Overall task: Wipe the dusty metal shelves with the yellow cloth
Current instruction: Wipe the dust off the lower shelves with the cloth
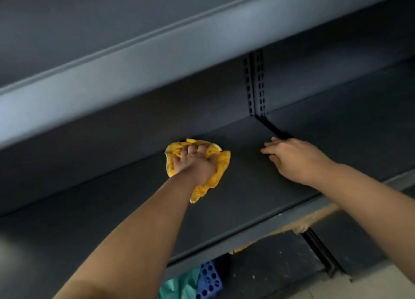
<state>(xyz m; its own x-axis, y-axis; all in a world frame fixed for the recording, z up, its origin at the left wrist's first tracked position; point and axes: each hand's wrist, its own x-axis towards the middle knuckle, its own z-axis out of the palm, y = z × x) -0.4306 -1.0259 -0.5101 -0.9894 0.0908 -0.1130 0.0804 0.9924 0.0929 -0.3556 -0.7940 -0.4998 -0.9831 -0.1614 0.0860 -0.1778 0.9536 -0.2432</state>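
Two bare forearms reach up and away from the camera, and between them, low down, a blue perforated crate (pixel 208 280) and something teal (pixel 177 285) sit on the speckled level below. Next comes the folded front lip (pixel 258 229) of the dark metal shelf (pixel 247 197), a flat, matt, smooth-looking panel; whether dust lies on it cannot be told. Farther in, the left hand (pixel 195 163) lies palm down on the yellow cloth (pixel 222 161), its fingers spread and bent at the tips into the fabric, pinning it to the shelf. The cloth is soft, nubbly and crumpled. Its long axis runs roughly front to back, with a loose tail trailing toward the front edge and its far end almost at the back panel (pixel 134 119). The right hand (pixel 294 159) lies to the right of the cloth and apart from it, holding nothing; its fingers are nearly straight and rest on the shelf beside the dark seam (pixel 274 128) between panels. The left hand alone can drive the wipe, and bare shelf lies to either side of it, so the stroke probably runs sideways. Beyond rises a slotted upright (pixel 254 83), and above it the paler upper shelf (pixel 157 51).
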